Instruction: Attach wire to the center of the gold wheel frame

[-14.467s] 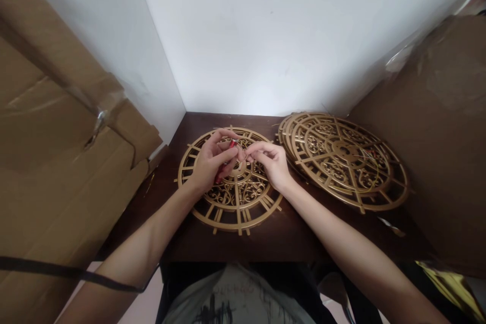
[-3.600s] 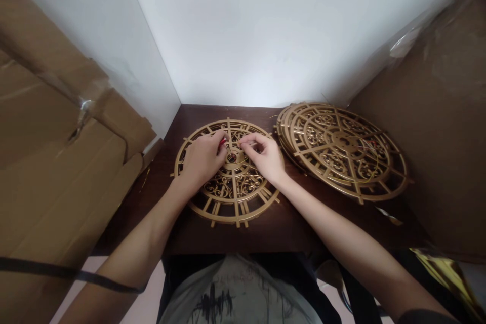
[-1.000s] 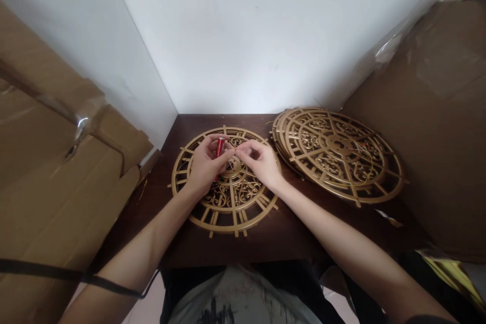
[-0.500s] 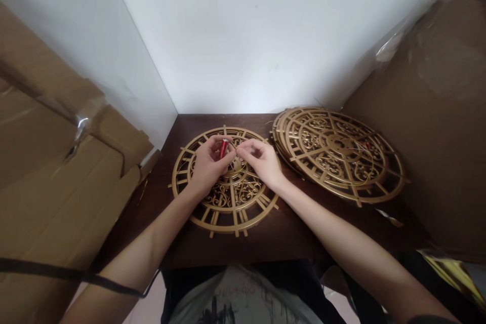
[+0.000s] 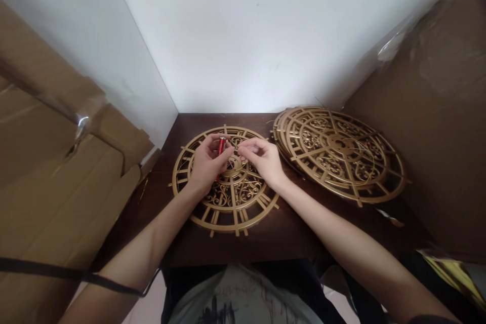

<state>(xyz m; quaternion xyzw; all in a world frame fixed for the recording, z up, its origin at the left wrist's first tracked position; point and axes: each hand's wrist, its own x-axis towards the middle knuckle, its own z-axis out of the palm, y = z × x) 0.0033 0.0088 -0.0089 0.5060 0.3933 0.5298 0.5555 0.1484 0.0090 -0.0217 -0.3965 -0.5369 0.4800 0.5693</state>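
Observation:
My left hand is closed around a slim red cylinder with a silvery end, which stands up between thumb and fingers. A bit of red also shows below that hand. Thumb and fingertips of my right hand are pinched together beside it; whatever they hold is too small to make out. Both hands are over the centre of a round gold openwork clock dial with Roman numeral bars and scrollwork, lying flat on the table. A thin yellowish strand curves near the right fingertips.
To the right, several similar gold dials are stacked, the top one tilted. A small pointed tool lies on the dark table in front of them. Cardboard borders the left, and a large carton the right. A white wall rises behind.
My left hand has tilted the red cylinder more upright and shifted it slightly left. My right hand has drawn a little to the right, its fingertips still pinched.

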